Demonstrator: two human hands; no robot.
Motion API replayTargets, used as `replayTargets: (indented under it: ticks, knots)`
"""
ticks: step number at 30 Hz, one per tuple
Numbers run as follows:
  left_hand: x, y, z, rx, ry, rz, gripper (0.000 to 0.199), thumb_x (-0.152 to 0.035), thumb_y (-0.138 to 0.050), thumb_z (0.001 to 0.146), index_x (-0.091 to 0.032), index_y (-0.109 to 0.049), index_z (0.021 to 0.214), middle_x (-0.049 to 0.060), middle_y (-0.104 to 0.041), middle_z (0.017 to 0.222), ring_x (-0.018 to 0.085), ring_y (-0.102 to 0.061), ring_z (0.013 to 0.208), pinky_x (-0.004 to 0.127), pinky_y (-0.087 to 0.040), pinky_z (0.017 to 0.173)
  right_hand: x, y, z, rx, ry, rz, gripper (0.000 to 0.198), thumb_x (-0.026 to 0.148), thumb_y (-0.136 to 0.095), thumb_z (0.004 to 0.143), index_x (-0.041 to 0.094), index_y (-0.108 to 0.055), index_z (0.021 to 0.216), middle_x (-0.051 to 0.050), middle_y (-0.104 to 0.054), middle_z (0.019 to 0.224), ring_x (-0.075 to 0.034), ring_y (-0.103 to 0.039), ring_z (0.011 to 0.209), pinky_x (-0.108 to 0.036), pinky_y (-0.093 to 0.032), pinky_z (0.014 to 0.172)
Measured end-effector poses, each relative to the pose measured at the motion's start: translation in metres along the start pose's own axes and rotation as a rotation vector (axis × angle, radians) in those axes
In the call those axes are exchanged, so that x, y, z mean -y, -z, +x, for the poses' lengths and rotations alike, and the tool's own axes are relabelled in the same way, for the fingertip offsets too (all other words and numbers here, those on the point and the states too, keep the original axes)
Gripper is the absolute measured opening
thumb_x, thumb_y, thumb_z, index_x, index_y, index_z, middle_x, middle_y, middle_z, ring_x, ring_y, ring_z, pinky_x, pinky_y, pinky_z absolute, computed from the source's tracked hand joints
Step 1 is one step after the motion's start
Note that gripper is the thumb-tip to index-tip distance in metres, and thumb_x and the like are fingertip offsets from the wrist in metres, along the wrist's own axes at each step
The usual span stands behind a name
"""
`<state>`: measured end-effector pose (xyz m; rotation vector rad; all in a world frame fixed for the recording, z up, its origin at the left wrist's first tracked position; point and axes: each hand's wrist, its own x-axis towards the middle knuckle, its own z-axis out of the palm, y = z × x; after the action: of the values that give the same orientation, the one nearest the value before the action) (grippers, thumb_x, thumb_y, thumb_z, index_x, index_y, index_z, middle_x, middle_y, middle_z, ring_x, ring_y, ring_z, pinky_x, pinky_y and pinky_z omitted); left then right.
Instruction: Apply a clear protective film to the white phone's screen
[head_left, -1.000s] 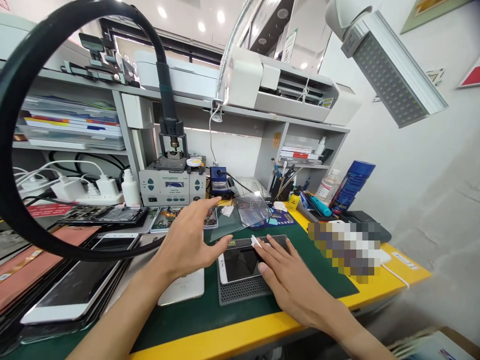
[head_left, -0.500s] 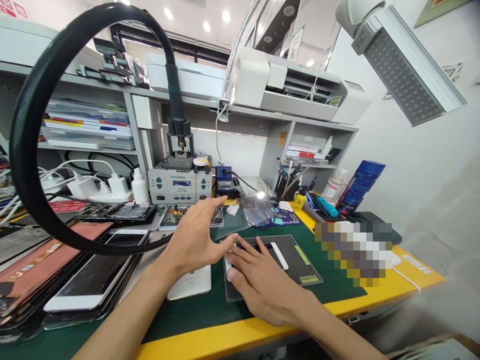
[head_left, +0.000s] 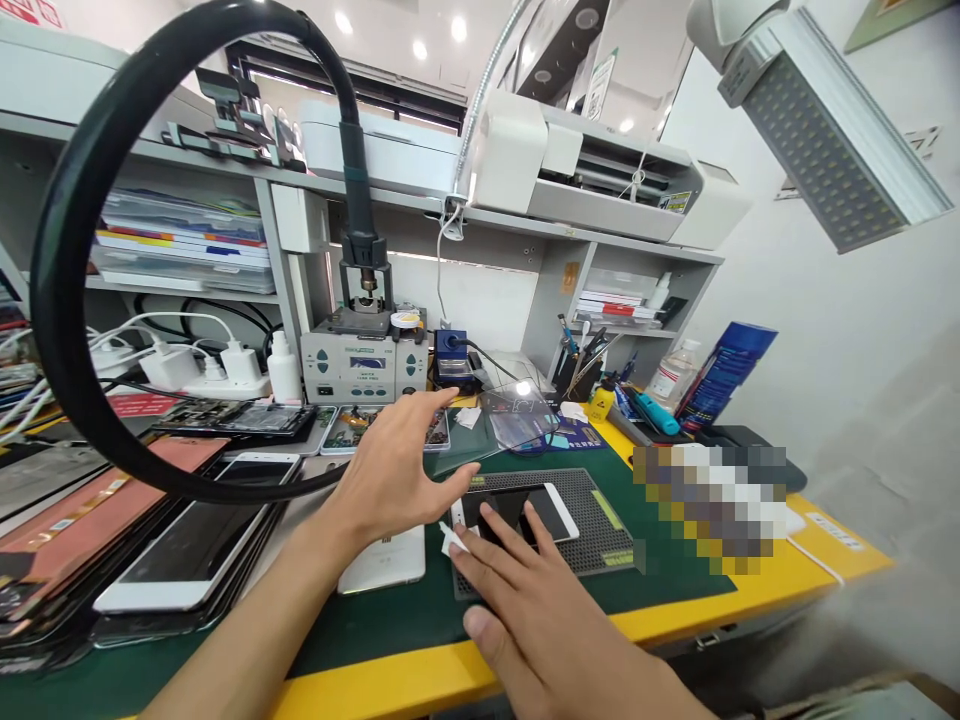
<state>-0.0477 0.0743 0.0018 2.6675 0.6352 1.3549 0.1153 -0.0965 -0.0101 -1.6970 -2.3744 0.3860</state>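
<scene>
A phone with a black screen and white ends (head_left: 564, 508) lies face up on a dark textured mat (head_left: 592, 540). Over its near left side is my right hand (head_left: 525, 610), fingers stretched out and spread, fingertips at the screen. A small white scrap, like paper or a wipe (head_left: 452, 540), shows by one fingertip; whether it is held I cannot tell. My left hand (head_left: 394, 465) hovers beside the phone's left end, thumb and fingers apart with nothing between them. Partly below it lies a second phone, pale back up (head_left: 386, 568).
A stack of phones (head_left: 199, 540) sits at left beneath a black hose loop (head_left: 56, 300). Behind are a hot-air station (head_left: 367, 365), a clear sheet (head_left: 517, 415) and a tray with parts (head_left: 345, 428). A yellow bottle (head_left: 601, 402) and a blue can (head_left: 724, 375) stand to the right.
My right hand has drawn back toward me, uncovering more of the phone's screen and the white scrap. My left hand has hardly moved. The view has shifted slightly.
</scene>
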Motion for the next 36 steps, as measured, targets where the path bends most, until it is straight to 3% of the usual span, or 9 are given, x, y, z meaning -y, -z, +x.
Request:
replayTargets:
  ticks: [5,15,28,36]
  knots:
    - [0.0,0.0,0.0,0.013,0.006,0.008,0.066,-0.039,-0.07,0.087,-0.02,-0.043,0.144,0.015,-0.062,0.134,0.033,-0.063,0.118,0.051,-0.053,0.1,0.002,-0.018,-0.005,-0.018,-0.025,0.008,0.056,0.049,-0.024,0.11,0.027,-0.033,0.161,0.004,-0.028,0.168,-0.034,-0.012,0.158,-0.073,0.002,0.122]
    - [0.002,-0.001,0.001,0.04,0.015,0.017,0.065,-0.041,-0.068,0.088,-0.022,-0.042,0.145,0.014,-0.062,0.132,0.032,-0.064,0.113,0.048,-0.054,0.096,-0.012,-0.024,-0.026,-0.129,-0.106,-0.107,0.054,0.041,-0.028,0.11,0.026,-0.033,0.161,0.001,-0.025,0.168,-0.038,-0.015,0.157,-0.078,-0.004,0.121]
    - [0.003,-0.003,-0.001,0.079,0.023,0.031,0.069,-0.045,-0.067,0.089,-0.02,-0.04,0.148,0.015,-0.061,0.136,0.034,-0.062,0.12,0.051,-0.053,0.1,-0.061,-0.02,-0.071,-0.254,-0.287,-0.244,0.054,0.037,-0.033,0.11,0.034,-0.023,0.163,0.001,-0.034,0.165,-0.032,-0.023,0.156,-0.072,-0.018,0.123]
    - [0.001,-0.004,-0.001,0.075,0.009,0.022,0.068,-0.044,-0.067,0.089,-0.022,-0.039,0.147,0.015,-0.061,0.137,0.034,-0.061,0.122,0.052,-0.053,0.101,-0.063,-0.002,-0.066,-0.249,-0.312,-0.153,0.051,0.041,-0.031,0.111,0.033,-0.03,0.162,-0.001,-0.036,0.165,-0.031,-0.023,0.156,-0.068,-0.019,0.124]
